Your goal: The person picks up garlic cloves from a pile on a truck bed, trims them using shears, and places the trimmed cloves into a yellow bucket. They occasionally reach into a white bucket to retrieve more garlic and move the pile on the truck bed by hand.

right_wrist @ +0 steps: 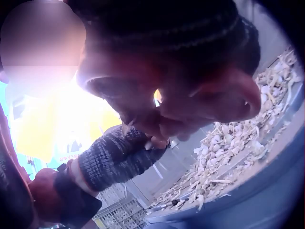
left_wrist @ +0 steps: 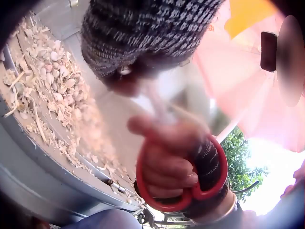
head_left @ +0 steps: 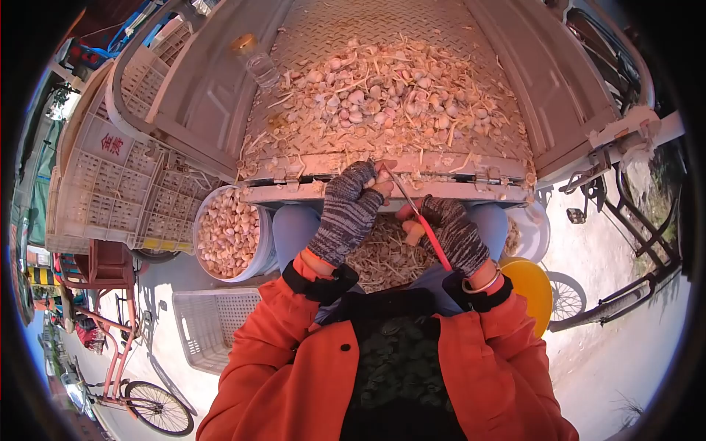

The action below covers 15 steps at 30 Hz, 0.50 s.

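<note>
Scissors (head_left: 423, 224) gripped in right hand (head_left: 456, 235), left hand (head_left: 353, 209) pinching a garlic stem; bucket (head_left: 229, 234) roughly full, big garlic pile (head_left: 382, 95) uncut.

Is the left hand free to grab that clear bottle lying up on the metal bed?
Probably not right away: the left hand is pinching a garlic piece at the scissors, and the bottle lies far up the bed, beyond the garlic pile.

Outdoors, in hard sunlight on pale concrete ground (head_left: 632, 345). Far ahead, a grey metal cart bed (head_left: 368, 29) with ribbed floor and raised side walls. To the left, stacked white plastic crates (head_left: 110, 191) and a low basket (head_left: 213, 323). Near left, a pink bicycle (head_left: 140, 389); to the right, a dark metal frame (head_left: 632, 242) throwing shadows.
</note>
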Available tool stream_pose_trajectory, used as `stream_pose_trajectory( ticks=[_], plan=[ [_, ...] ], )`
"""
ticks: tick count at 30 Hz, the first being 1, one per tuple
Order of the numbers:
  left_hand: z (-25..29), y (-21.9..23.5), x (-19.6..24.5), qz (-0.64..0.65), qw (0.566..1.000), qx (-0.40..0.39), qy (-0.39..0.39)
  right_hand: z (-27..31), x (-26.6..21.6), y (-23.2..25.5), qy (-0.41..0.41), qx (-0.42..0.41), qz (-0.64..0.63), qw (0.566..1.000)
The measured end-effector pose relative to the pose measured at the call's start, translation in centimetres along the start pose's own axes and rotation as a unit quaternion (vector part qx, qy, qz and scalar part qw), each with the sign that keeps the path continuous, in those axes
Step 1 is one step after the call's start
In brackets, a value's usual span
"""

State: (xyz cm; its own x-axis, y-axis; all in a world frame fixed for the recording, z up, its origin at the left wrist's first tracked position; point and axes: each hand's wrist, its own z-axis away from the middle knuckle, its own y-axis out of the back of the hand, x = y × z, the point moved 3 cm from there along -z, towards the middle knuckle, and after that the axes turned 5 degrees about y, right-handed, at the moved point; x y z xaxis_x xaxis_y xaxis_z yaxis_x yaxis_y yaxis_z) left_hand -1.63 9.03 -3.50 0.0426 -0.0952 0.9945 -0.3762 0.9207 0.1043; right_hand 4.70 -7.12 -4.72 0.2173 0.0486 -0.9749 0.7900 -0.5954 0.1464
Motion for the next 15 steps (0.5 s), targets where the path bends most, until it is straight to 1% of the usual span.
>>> stream_pose_trajectory(
  ticks=[1,2,3,4,5,6,7,8,9,10,11,12,13,14,15],
  plan=[
    [0.0,0.0,-0.2,0.069,0.997,-0.022,0.022,0.2,0.2,-0.1,-0.004,-0.003,0.002,1.0],
    [0.1,0.4,-0.6,0.075,0.997,-0.017,0.026,0.5,0.0,-0.7,-0.116,-0.024,-0.188,0.975],
    [0.1,1.1,-1.1,0.107,0.993,-0.028,0.048,0.7,0.0,-1.5,-0.224,-0.044,-0.366,0.902],
    [0.0,2.1,-1.5,0.14,0.987,-0.037,0.067,0.3,0.5,-1.8,-0.248,-0.042,-0.349,0.903],
    [0.2,4.0,-1.9,0.121,0.991,0.002,0.056,0.0,0.8,-2.2,-0.255,-0.052,-0.345,0.902],
    [0.6,6.5,-2.3,0.102,0.993,0.041,0.047,-0.3,1.2,-2.3,-0.236,-0.02,-0.325,0.916],
    [1.4,9.5,-2.8,0.115,0.987,0.099,0.057,-0.6,1.8,-2.0,-0.214,0.013,-0.303,0.929],
    [2.5,12.9,-3.6,0.127,0.978,0.152,0.068,-0.1,3.9,-1.5,-0.235,-0.002,-0.358,0.904],
    [3.6,16.5,-5.2,0.118,0.97,0.195,0.08,-0.1,4.0,-1.3,-0.239,-0.001,-0.354,0.904],
    [5.1,21.5,-8.4,0.018,0.96,0.246,0.131,-0.4,3.9,-0.8,-0.223,0.023,-0.227,0.948],
    [6.8,25.7,-10.1,-0.007,0.945,0.294,0.142,-1.1,3.8,-1.0,-0.198,0.032,-0.1,0.974],
    [7.7,28.3,-11.7,-0.045,0.934,0.324,0.146,-1.4,4.2,-1.0,-0.222,0.018,-0.106,0.969],
    [9.1,32.0,-13.5,-0.09,0.914,0.363,0.155,-1.8,4.9,-1.0,-0.246,-0.011,-0.116,0.962],
    [10.1,35.2,-16.7,-0.158,0.897,0.388,0.144,-2.3,5.0,-1.6,-0.237,-0.022,-0.076,0.968],
    [10.6,37.5,-19.7,-0.222,0.881,0.396,0.135,-2.4,5.1,-2.0,-0.228,-0.02,-0.032,0.973]
  ],
)
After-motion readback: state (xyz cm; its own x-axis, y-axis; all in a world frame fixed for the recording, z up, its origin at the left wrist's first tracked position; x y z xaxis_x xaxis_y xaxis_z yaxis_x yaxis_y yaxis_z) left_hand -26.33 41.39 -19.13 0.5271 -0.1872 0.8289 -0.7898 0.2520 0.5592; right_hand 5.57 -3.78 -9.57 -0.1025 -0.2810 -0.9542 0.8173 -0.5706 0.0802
